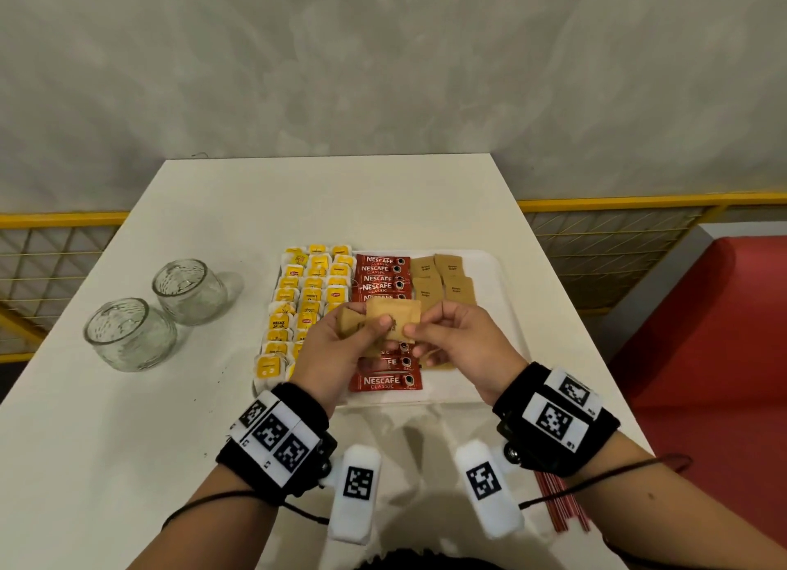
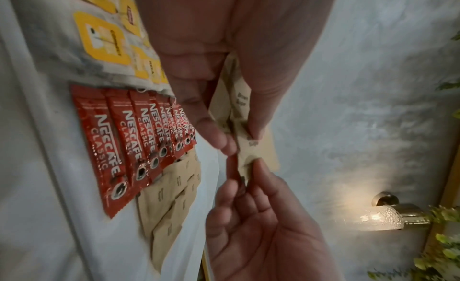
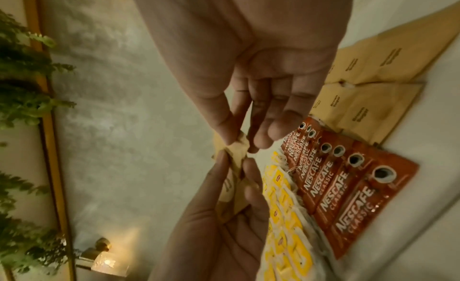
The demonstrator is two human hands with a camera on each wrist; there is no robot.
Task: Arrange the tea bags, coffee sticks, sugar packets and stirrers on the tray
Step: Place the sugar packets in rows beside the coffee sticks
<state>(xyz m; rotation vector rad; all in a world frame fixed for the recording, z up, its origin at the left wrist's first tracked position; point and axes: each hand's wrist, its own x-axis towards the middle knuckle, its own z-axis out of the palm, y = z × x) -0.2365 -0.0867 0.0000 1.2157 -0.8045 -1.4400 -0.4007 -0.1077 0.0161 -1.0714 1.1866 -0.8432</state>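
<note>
Both hands met above the near middle of the white tray (image 1: 496, 271). The left hand (image 1: 336, 348) gripped a small stack of brown sugar packets (image 1: 389, 320), and the right hand (image 1: 458, 339) pinched the right edge of one packet between thumb and fingertips.

"NESCAFE CLASSIC" on red coffee sticks (image 1: 385, 381), "Brown Sugar" on sugar packets (image 1: 455, 289), "RELAX" on tea bag (image 1: 279, 323)
</note>
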